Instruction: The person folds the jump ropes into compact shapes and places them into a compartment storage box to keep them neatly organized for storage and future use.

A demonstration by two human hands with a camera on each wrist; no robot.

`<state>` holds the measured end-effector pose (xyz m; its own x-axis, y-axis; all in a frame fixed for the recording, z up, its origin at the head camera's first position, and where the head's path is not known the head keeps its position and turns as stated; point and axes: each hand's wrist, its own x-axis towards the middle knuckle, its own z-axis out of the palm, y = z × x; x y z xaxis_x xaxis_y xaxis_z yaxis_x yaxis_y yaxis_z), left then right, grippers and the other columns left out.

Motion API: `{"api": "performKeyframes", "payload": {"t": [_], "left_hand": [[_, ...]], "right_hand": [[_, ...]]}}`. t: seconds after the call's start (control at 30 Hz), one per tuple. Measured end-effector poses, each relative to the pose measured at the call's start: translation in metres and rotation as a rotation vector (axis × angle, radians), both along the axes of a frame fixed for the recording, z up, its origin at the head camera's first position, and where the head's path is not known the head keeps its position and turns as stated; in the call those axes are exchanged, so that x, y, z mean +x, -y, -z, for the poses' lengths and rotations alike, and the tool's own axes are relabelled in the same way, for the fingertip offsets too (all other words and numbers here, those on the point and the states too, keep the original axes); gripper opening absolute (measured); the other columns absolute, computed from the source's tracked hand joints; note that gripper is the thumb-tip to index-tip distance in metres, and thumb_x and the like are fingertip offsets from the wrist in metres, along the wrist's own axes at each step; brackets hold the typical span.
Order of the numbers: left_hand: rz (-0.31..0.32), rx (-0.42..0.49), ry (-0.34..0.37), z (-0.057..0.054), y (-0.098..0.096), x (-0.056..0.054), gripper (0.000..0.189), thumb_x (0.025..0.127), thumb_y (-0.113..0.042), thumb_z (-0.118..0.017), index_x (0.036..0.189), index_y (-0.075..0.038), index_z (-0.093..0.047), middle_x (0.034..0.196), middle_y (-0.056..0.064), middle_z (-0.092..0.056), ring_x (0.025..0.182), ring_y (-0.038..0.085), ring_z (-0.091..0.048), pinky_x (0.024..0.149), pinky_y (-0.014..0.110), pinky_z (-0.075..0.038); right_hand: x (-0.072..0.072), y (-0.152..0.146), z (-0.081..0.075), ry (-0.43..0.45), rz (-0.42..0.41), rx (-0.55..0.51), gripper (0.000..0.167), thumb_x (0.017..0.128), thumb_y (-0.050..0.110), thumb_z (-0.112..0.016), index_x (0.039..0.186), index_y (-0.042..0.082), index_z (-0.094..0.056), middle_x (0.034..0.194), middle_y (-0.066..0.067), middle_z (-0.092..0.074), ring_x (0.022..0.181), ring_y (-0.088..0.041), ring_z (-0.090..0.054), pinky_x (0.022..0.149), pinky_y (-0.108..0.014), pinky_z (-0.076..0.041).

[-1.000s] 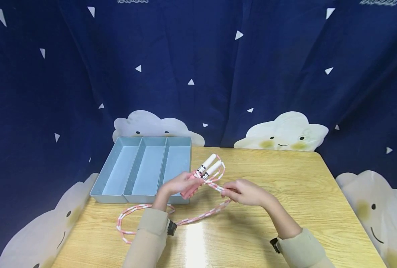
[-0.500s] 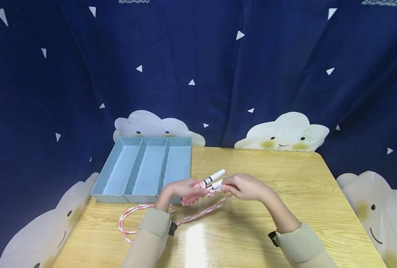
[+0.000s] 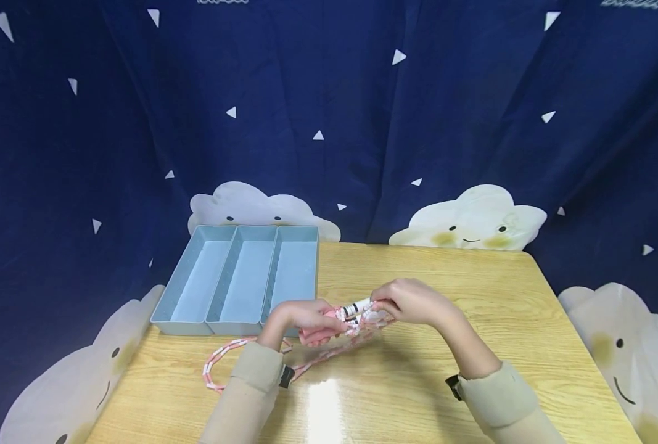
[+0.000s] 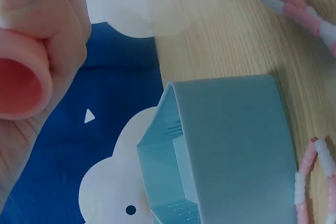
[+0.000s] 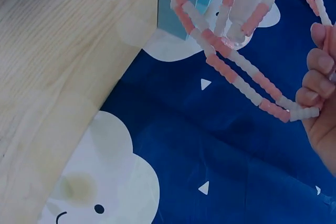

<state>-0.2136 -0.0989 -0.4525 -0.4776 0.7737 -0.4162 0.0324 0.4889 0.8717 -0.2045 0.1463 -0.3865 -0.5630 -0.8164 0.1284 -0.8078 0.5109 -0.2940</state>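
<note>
My left hand (image 3: 309, 316) grips the pink ends of the two handles of a beaded jump rope, whose white handle part (image 3: 356, 306) points to the right. In the left wrist view one pink handle end (image 4: 23, 77) shows its hollow opening beside the curled fingers. My right hand (image 3: 412, 301) pinches the pink and white beaded rope (image 5: 226, 61) close to the white handle tips. From the hands a doubled strand runs down left, and a loop of rope (image 3: 209, 370) lies on the table beside the left sleeve. The fingers hide part of the handles.
A light blue tray (image 3: 206, 327) with three long compartments stands at the left of the wooden table (image 3: 473, 290), just beyond my left hand. A dark blue curtain (image 3: 284, 92) with white clouds hangs behind the table.
My right hand has moved up and slightly right, drawing rope across the handle tips. The handles have swung lower and flatter. The loop on the table has shrunk slightly.
</note>
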Motion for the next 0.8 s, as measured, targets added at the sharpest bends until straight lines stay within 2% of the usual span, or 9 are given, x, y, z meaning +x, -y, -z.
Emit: {"api": "performKeyframes", "payload": {"t": [0.2, 0.37, 0.47, 0.67, 0.8], "left_hand": [[0.05, -0.002, 0.053, -0.001, -0.005, 0.002, 0.049, 0.093, -0.035, -0.049, 0.054, -0.005, -0.05, 0.043, 0.004, -0.046, 0.033, 0.01, -0.039, 0.033, 0.02, -0.03], [0.09, -0.02, 0.048, 0.0, -0.01, 0.002, 0.046, 0.092, -0.035, -0.05, 0.056, -0.006, -0.053, 0.044, 0.003, -0.049, 0.032, 0.01, -0.04, 0.034, 0.021, -0.031], [0.11, -0.017, 0.046, 0.002, -0.013, 0.003, 0.047, 0.092, -0.034, -0.05, 0.056, -0.005, -0.054, 0.044, 0.004, -0.05, 0.032, 0.01, -0.041, 0.033, 0.022, -0.031], [0.163, 0.032, 0.105, 0.003, -0.021, 0.006, 0.047, 0.093, -0.031, -0.049, 0.058, 0.0, -0.053, 0.047, 0.005, -0.051, 0.033, 0.01, -0.044, 0.032, 0.02, -0.03], [0.16, 0.032, 0.126, 0.001, -0.024, 0.007, 0.046, 0.093, -0.032, -0.049, 0.058, -0.002, -0.053, 0.048, 0.004, -0.052, 0.035, 0.01, -0.046, 0.032, 0.019, -0.032]], "right_hand": [[-0.003, 0.003, 0.001, -0.035, -0.013, -0.004, 0.021, 0.087, 0.013, -0.06, 0.068, 0.018, -0.055, 0.063, 0.012, -0.05, 0.055, 0.0, -0.04, 0.051, -0.018, -0.038], [-0.006, 0.005, 0.004, -0.038, -0.03, -0.007, 0.021, 0.088, 0.014, -0.059, 0.068, 0.016, -0.053, 0.063, 0.012, -0.046, 0.056, -0.001, -0.039, 0.052, -0.018, -0.038], [-0.009, 0.007, 0.007, -0.032, -0.031, -0.007, 0.02, 0.088, 0.014, -0.059, 0.069, 0.016, -0.054, 0.064, 0.011, -0.048, 0.057, -0.001, -0.041, 0.053, -0.02, -0.04], [-0.014, 0.007, 0.014, 0.019, -0.022, -0.006, 0.019, 0.089, 0.015, -0.059, 0.071, 0.02, -0.056, 0.067, 0.013, -0.052, 0.058, 0.0, -0.043, 0.055, -0.02, -0.041], [-0.019, 0.006, 0.019, 0.046, -0.032, -0.021, 0.02, 0.089, 0.015, -0.058, 0.071, 0.021, -0.056, 0.067, 0.013, -0.051, 0.059, 0.0, -0.043, 0.055, -0.019, -0.04]]}}
